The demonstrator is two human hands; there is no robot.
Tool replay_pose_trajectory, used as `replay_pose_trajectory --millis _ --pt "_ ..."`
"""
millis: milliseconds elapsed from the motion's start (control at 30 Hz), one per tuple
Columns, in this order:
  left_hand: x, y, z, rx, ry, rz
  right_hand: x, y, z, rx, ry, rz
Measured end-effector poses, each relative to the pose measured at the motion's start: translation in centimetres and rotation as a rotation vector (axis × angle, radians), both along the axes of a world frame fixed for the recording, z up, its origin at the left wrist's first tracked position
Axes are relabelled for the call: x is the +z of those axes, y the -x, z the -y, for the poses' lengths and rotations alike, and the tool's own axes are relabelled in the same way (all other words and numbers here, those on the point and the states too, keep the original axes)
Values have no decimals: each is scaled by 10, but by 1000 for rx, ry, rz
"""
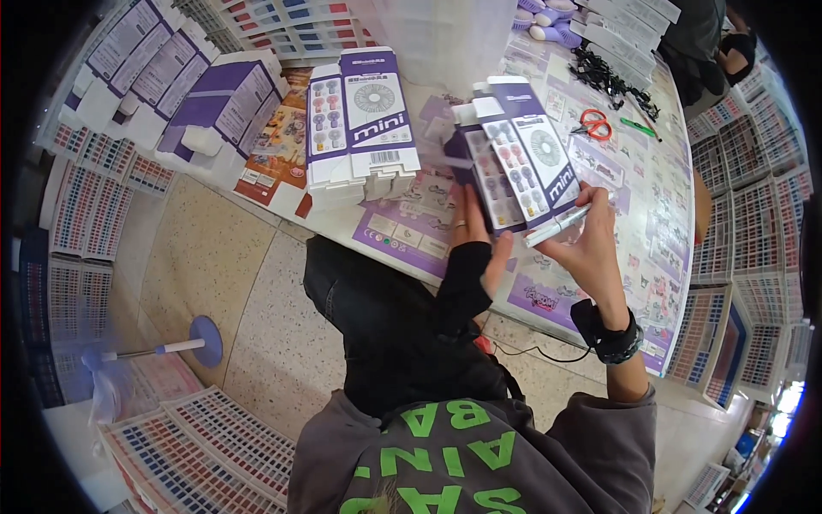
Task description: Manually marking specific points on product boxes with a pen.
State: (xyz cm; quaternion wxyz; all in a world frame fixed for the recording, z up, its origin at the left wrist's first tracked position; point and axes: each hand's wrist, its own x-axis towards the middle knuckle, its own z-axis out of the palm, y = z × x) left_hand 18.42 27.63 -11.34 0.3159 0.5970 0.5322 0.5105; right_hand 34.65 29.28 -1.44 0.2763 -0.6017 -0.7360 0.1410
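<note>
Two flat purple-and-white fan cartons, or a short stack of them, lie tilted on the table in front of me, with flaps sticking out at the far end. My left hand grips their left side, fingers along the edge and thumb at the near corner. On the near right corner, my right hand pinches the white end flaps between thumb and fingers. How many layers it holds is hidden. To the left, a stack of flat fan cartons sits at the table edge.
Farther left stand opened purple-and-white cartons. Red-handled scissors, a green pen-like tool and black cables lie at the far right, near purple handheld fans. A translucent bin stands behind. Another person's arm shows beyond.
</note>
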Motion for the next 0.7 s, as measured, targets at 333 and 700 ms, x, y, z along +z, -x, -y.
replay_pose_trajectory --millis 333,700 --pt "-11 -81 -19 -206 26 97 -4 -61 9 -130 31 -123" --pt "14 112 -55 304 -544 -1113 0 -65 7 -175 44 -50"
